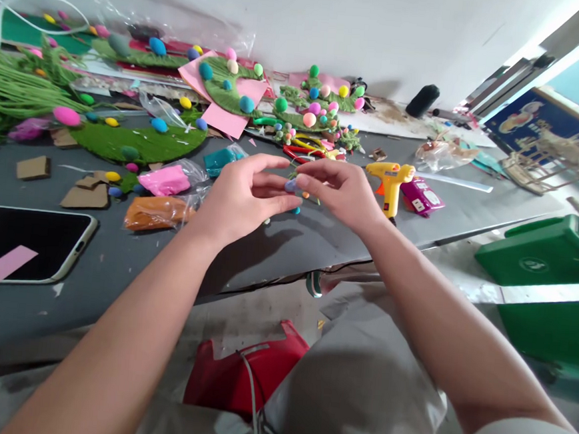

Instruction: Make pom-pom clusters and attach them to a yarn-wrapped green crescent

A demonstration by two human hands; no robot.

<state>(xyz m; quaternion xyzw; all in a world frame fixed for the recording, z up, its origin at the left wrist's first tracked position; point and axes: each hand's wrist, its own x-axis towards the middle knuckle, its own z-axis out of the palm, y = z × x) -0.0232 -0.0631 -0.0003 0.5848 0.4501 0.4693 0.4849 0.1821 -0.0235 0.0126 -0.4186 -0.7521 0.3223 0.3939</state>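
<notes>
Both hands meet above the grey table (116, 257), near its front edge. My left hand (243, 197) and my right hand (339, 191) pinch together on a small pale blue-purple ball (290, 186) on a thin green stem. Little orange and teal bits show just under the fingers. A yellow glue gun (390, 178) stands upright right beside my right hand. Bags of pink (165, 180), orange (157, 212) and teal (218, 160) material lie to the left of my left hand.
A phone (21, 244) lies screen-up at the left. Green felt shapes with coloured balls (140, 140) and green cord (8, 91) cover the back of the table, with scissors (302, 152) and cardboard scraps (86, 196). Green bins (542, 253) stand on the right; a red stool (237, 367) below.
</notes>
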